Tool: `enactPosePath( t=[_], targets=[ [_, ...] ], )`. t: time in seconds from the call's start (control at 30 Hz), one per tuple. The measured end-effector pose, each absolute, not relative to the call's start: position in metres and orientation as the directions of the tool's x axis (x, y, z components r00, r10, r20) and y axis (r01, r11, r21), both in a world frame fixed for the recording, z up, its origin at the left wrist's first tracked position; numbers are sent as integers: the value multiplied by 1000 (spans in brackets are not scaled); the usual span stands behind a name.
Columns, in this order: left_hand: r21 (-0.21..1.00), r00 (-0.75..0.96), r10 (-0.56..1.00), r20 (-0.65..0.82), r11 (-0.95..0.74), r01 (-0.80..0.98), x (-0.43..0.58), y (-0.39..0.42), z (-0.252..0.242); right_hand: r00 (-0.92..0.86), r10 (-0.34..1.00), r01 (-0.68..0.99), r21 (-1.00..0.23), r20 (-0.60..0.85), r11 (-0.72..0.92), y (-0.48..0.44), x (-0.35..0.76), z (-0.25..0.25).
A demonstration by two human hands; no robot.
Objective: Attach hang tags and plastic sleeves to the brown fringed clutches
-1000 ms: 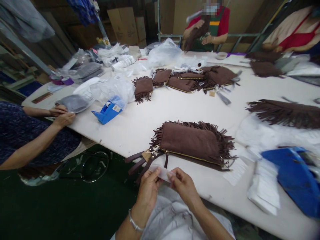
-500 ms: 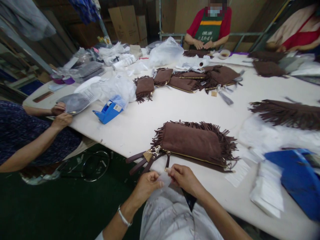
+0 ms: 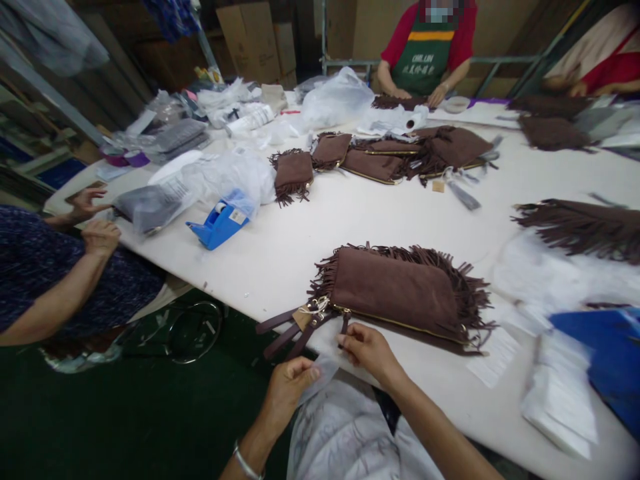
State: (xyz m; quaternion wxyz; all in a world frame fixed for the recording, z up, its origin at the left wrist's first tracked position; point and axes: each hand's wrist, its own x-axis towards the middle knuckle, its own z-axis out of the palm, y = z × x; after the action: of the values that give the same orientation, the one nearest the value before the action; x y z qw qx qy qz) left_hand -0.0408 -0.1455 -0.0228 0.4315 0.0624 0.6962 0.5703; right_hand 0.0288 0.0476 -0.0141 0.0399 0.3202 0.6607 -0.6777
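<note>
Brown at the table's (image 3: 465, 400) near edge: in right hand (image 3: 367, 350) (the nearer), pinches zip strap (image 3: 345, 322) of pouch (image 3: 395, 283) just beyond, roughly parallel to that edge; in left hand (image 3: 289, 387), pinches translucent film (image 3: 327, 368).

This is a workshop. Several people (image 3: 75, 267) are around one large white surface (image 3: 280, 247), where many brown fringed bags (image 3: 395, 283) of similar kind lie. One person (image 3: 461, 40), at one o'clock, wears a green apron (image 3: 421, 63) with printed letters. Plastic wrapping (image 3: 337, 100) is heaped at twelve o'clock, and cardboard boxes (image 3: 250, 47) stand behind, at eleven o'clock.
</note>
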Motion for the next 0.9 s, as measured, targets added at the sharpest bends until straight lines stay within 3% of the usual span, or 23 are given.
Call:
enactPosePath(
  t=[0.1,0.2,0.9],
  targets=[
    [853,-630,576,-521,335,-399,-40,-145,-22,-810,244,404,-810,-533,-425,47,31,-7],
    [857,-629,584,-514,320,-403,-38,-142,-20,-817,213,368,-769,-536,-523,45,31,0],
    [864,-646,575,-503,344,-366,-38,-127,-13,-813,189,372,-740,-551,-560,49,29,7]
  ],
)
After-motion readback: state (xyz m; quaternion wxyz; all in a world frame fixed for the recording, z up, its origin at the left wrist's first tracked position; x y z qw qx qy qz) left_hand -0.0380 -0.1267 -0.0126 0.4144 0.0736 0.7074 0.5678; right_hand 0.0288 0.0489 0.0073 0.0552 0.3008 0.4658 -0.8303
